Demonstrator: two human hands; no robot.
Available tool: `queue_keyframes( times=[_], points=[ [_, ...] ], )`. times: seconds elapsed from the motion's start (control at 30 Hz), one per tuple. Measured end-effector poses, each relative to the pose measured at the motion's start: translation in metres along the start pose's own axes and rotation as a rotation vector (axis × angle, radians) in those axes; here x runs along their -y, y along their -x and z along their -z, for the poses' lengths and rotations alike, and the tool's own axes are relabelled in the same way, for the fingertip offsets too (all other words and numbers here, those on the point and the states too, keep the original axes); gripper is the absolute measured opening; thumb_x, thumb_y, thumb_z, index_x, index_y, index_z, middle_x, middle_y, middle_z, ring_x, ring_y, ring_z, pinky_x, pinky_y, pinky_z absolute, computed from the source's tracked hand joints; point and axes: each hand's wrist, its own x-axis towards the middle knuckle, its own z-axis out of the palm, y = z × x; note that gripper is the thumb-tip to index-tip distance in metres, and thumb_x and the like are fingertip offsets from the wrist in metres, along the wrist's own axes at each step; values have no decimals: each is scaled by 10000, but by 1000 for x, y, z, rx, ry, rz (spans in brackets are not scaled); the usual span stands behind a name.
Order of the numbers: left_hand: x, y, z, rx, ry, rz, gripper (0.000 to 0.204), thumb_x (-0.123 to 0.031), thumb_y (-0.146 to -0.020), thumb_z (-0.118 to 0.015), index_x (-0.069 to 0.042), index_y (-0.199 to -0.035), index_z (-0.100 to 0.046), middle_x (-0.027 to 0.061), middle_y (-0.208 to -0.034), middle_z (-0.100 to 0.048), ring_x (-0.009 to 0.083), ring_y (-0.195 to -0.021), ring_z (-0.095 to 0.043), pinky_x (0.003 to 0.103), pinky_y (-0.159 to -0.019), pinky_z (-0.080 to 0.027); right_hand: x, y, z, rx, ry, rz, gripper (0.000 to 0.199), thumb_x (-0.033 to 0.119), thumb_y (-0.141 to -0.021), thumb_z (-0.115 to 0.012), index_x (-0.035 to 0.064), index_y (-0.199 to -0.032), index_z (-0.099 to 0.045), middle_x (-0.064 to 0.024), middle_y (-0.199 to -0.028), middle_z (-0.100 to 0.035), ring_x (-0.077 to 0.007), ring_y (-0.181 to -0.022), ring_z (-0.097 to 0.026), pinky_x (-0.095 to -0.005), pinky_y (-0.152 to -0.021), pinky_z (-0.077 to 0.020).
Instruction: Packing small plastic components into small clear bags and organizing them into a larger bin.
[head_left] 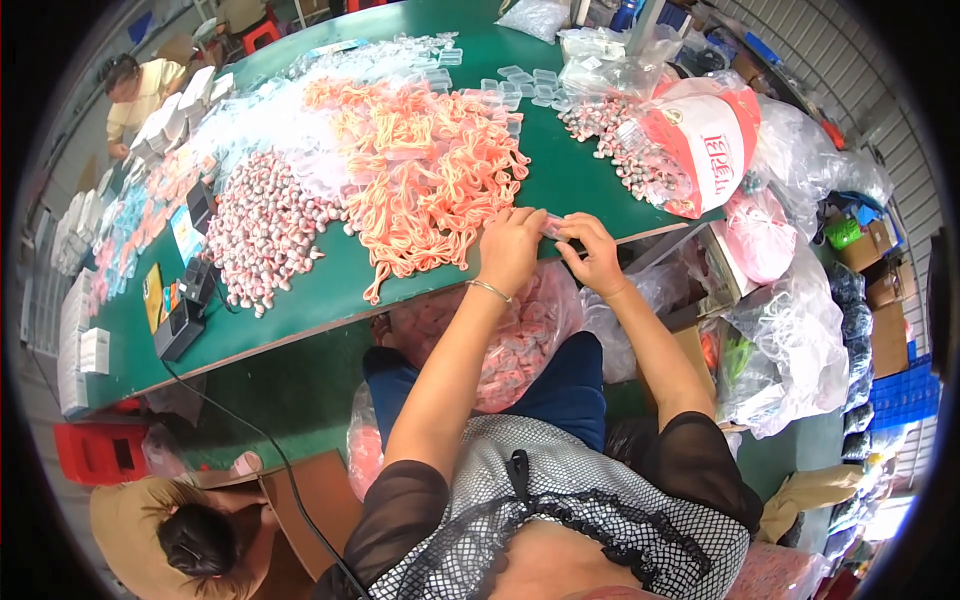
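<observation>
Your 2 hands meet at the near edge of the green table (300, 300), right where the edge runs under your wrists. Your left hand (510, 250), with 1 thin bracelet (490, 290) on the wrist, has its fingers curled down and pinching 1 end of a small clear packet (553, 227); your right hand (592, 255) pinches the other end with thumb and forefinger pressed together, so the packet sits between both hands, just above the table edge. What is inside it is too small to tell. Touching your left fingers lies 1 big heap of orange cords (420, 170), spreading from the near edge toward the middle of the table; the cords are too many and too tangled to count. To its left sits 1 heap of small red-and-white pieces (265, 230), and a 2nd such heap (620, 145) spills toward the right edge beside 1 red-and-white sack (710, 140). About a dozen clear little boxes (520, 85) lie near the far edge. Under the table, at your knees, hangs 1 clear bag of pink pieces (520, 340). 2 other people are in view: 1 at the far left corner (135, 90), 1 below the near left corner (190, 540).
</observation>
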Motion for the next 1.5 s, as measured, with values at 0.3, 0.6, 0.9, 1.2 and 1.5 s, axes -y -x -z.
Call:
queue_keyframes(
  times=[0.3, 0.6, 0.9, 1.2, 1.5],
  points=[
    [-5, 15, 15, -3, -8, -124, 231, -128, -781, -642, -53, -999, -651, 82, -903, -630, 265, -880, -591, 391, -789, -456, 26, 10, 4, 79, 59, 4, 347, -3, -721, -730, 21, -1049, -617, -138, -1053, -613, -320, -984, -603, -391, -853, -505],
    [-1, 27, 42, 143, 166, -141, 297, -147, -754, -719, -44, -1020, -637, 96, -933, -618, 298, -856, -586, 395, -764, -455, 50, 20, 4, 44, 8, -44, 309, 1, -769, -705, 6, -1067, -622, -150, -1034, -624, -323, -927, -625, -375, -817, -519],
    [2, 37, 70, 302, 239, -34, 214, -254, -808, -708, -45, -841, -675, 104, -750, -605, 298, -669, -605, 391, -611, -480, 54, 37, -12, 208, -341, -350, 245, 57, -863, -664, 0, -1099, -630, -117, -982, -659, -207, -913, -648, -291, -762, -508],
    [15, 44, 69, 76, 210, 63, 96, -163, -820, -669, -69, -833, -664, 92, -748, -603, 302, -703, -612, 409, -610, -495, 27, 128, -98, 428, 147, -795, 294, 110, -803, -676, -19, -1067, -665, -242, -990, -668, -354, -871, -671, -412, -770, -538],
    [20, 28, 66, 3, 49, -120, 84, -119, -753, -680, -85, -818, -638, 54, -766, -591, 252, -729, -587, 378, -629, -459, 25, 136, -95, 685, -170, -624, 243, 164, -821, -672, -23, -975, -679, -199, -883, -688, -294, -785, -680, -369, -730, -541]
  ],
)
